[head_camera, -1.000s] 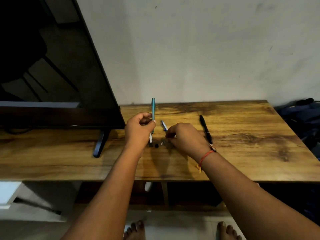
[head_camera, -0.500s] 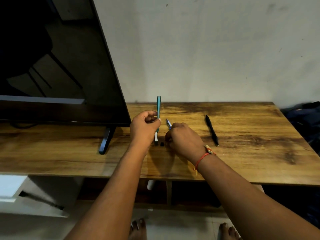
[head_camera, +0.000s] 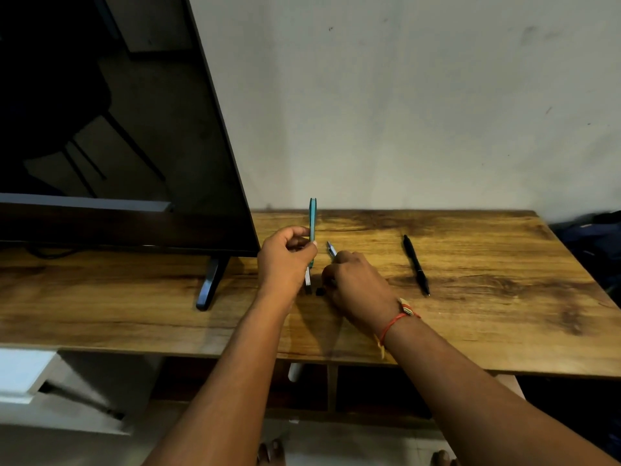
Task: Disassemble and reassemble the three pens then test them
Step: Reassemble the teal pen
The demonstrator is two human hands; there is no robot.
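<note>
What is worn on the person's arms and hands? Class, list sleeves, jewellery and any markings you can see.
No sleeves show on either arm. The left hand and its wrist carry nothing: no ring, watch or glove. The right hand is ungloved too; its wrist wears a thin red thread bracelet with a small striped charm.

This is looking like a home, with a big TV [head_camera: 117,129] standing upper left on a wooden table [head_camera: 487,314] and bare feet [head_camera: 270,454] showing at the bottom.
</note>
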